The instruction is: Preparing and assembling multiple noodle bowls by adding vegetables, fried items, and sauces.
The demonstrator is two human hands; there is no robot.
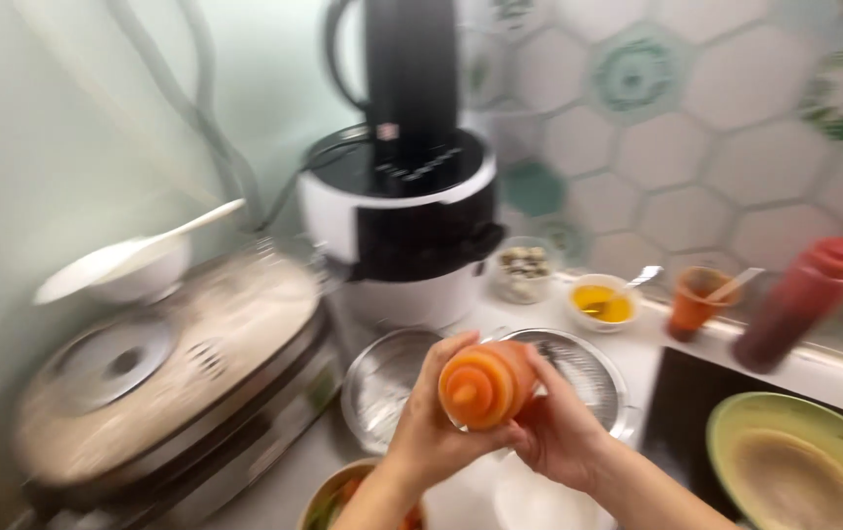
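i see both hands up in front of me over the desk (500, 324), closed on 1 orange carrot (485, 383). the carrot points its cut end at the camera, showing a paler ring around a deep orange core. it looks stubby and thick from here, and motion blur softens its edges. my left hand (431, 412) wraps it from the left, fingers (453, 345) curled over the top. my right hand (559, 432) cups it from the right and below, thumb laid along its side. both sets of fingers are gripping the carrot, which touches nothing else.

right behind the carrot sit 2 metal bowls: a plain bowl (382, 388) to the left and a mesh strainer (588, 368) to the right. further back stands a white and black cooker (402, 226). to the left is a wide round griddle (166, 383) with its lid down, and a white bowl (132, 270) with a spoon behind it. along the tiled wall i make out a small jar (523, 270), a cup of yellow sauce (603, 302), an orange cup (693, 299) and a red squeeze bottle (799, 299). a green plate (794, 461) lies at the lower right on a black hob (682, 412). below my wrists the edge of a dish (328, 496) with chopped vegetables shows, mostly hidden.
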